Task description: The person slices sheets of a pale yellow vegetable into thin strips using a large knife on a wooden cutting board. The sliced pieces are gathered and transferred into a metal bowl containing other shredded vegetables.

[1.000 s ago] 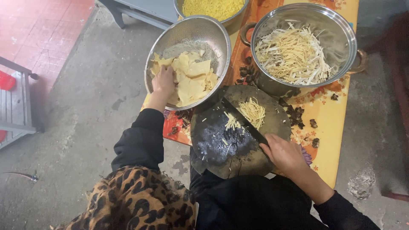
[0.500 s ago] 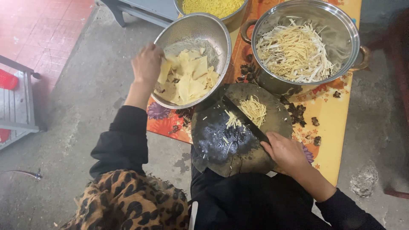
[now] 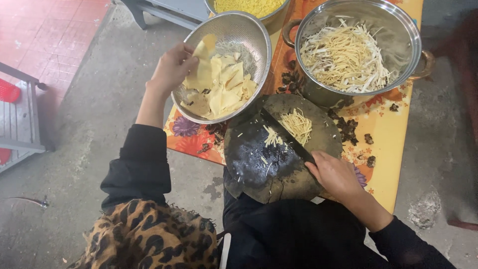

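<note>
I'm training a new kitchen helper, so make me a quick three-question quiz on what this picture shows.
1. True or false: the left hand is lifting pale yellow sheets above the colander.
2. What does the right hand hold? A) a ladle B) a knife C) a lid
3. Fill in: the small pile of cut strips lies on the round dark ______.

Key
1. True. The sheets hang from the fingers over the colander.
2. B. The blade lies flat across the board.
3. Cutting board. Far more strips fill the big steel pot behind it.
</note>
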